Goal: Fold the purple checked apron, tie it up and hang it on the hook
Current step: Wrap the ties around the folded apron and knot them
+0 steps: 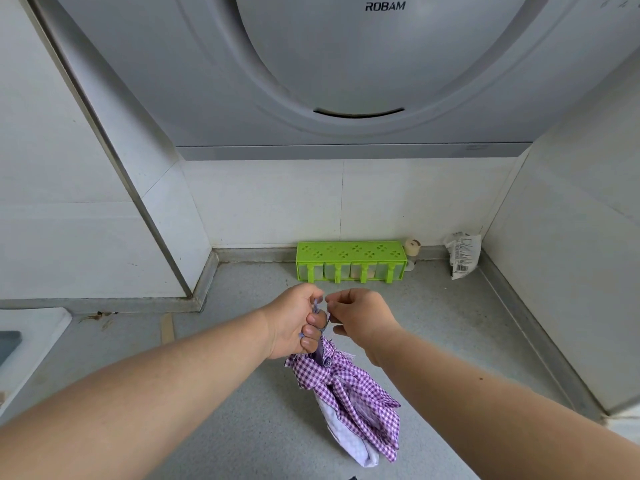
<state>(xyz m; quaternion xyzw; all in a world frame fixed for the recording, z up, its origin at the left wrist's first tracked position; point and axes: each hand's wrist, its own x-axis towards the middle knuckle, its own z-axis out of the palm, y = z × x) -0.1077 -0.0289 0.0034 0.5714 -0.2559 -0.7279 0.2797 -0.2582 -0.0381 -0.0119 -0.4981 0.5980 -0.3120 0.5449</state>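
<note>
Both hands are raised together over the grey speckled counter (263, 427), in front of the back wall. The left hand (294, 322) has its fingers curled tightly around the gathered top of the purple checked apron (353, 400), and a thin purple string (317, 303) comes up out of its fist. The right hand (362, 315) sits just beside it, almost touching, with its fingers bent in and pinching the same string near the left thumb; how the string runs between the two hands is too small to make out. The apron hangs below the left fist as a bundled, knotted roll, tilted down and to the right, its pale lining showing at the lower end; whether that end rests on the counter or hangs just above it cannot be told. Further back, against the wall, stands a bright green seasoning box (350, 261) with four small drawers. Just to its right is a small pale bottle (412, 252), and beyond that a crumpled white packet (464, 254) leans in the corner. Overhead hangs a large grey range hood (311, 81). At the left edge a white sink rim (38, 327) shows.
</note>
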